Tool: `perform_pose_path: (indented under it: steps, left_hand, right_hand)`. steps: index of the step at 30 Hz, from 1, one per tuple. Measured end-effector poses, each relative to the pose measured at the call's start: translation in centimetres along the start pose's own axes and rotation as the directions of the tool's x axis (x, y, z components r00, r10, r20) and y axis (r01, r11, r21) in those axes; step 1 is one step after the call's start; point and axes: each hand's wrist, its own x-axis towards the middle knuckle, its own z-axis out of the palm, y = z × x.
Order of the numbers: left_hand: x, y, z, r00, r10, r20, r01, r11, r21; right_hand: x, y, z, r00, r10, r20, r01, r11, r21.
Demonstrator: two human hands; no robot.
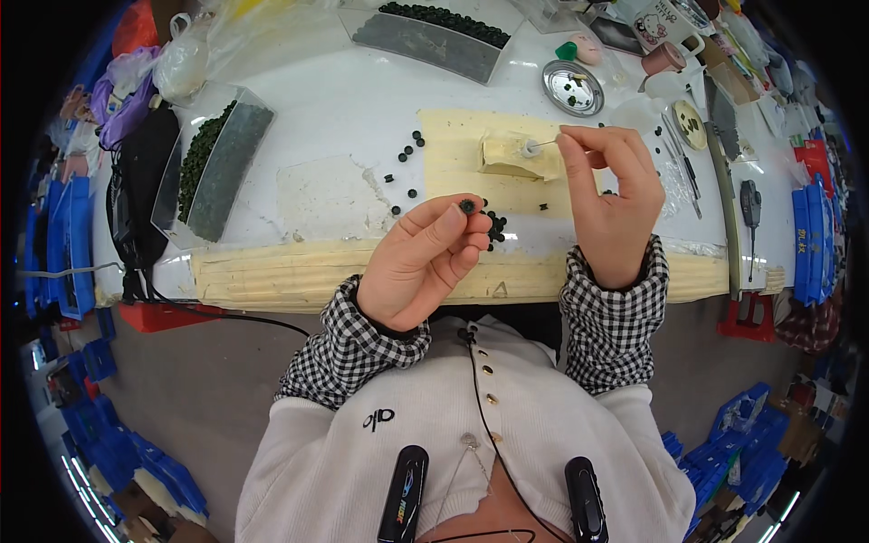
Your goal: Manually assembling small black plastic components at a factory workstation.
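Note:
My left hand [424, 258] pinches a small, round, dark green piece [467, 206] between thumb and forefinger, its other fingers curled. Above the table, my right hand [615, 185] grips a thin needle-like stick [546, 143] at its fingertips. The stick's far end reaches a small whitish cup or nozzle [529, 149] on a cream-coloured block [507, 161]; whether it goes inside I cannot tell. That block rests on a pale yellow sheet [444, 136]. Several loose dark round pieces [496, 226] lie just beyond my left fingers, with more scattered to their left.
Clear bins of dark pieces stand at left [231, 167] and far middle [421, 50]. Far right are a round metal dish [573, 88], a mug [665, 27] and a spool [663, 58]. Tweezers [683, 167] and a screwdriver-like tool [750, 213] lie right. Yellow padding [299, 271] lines the near edge.

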Motion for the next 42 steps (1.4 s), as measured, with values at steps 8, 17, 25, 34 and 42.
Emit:
perform_pose_path:
  steps: [8, 17, 25, 34, 42]
  left_hand:
    - [-0.1, -0.2, 0.2, 0.999, 0.009, 0.045, -0.011, 0.999, 0.031]
    - [-0.1, -0.4, 0.3, 0.995, 0.014, 0.095, -0.017, 0.999, 0.028]
    - [-0.1, -0.5, 0.4, 0.996, 0.012, 0.092, -0.015, 1.000, 0.027]
    - [-0.1, -0.6, 0.1, 0.996, 0.018, 0.083, -0.020, 0.999, 0.029]
    - [0.0, -0.6, 0.1, 0.998, 0.014, 0.067, -0.016, 0.999, 0.033]
  right_hand:
    - [-1.6, -3.7, -1.4, 0.998, -0.049, 0.042, 0.027, 0.909, 0.416]
    - [-3.0, -4.6, -0.3, 0.979, 0.025, 0.203, -0.138, 0.814, 0.565]
    - [-3.0, -4.7, -0.4, 0.979, -0.005, 0.203, -0.108, 0.835, 0.540]
    - [-3.0, -4.5, -0.3, 0.981, -0.015, 0.194, -0.091, 0.845, 0.526]
    - [-3.0, -4.3, -0.4, 0.977, -0.052, 0.207, -0.056, 0.874, 0.483]
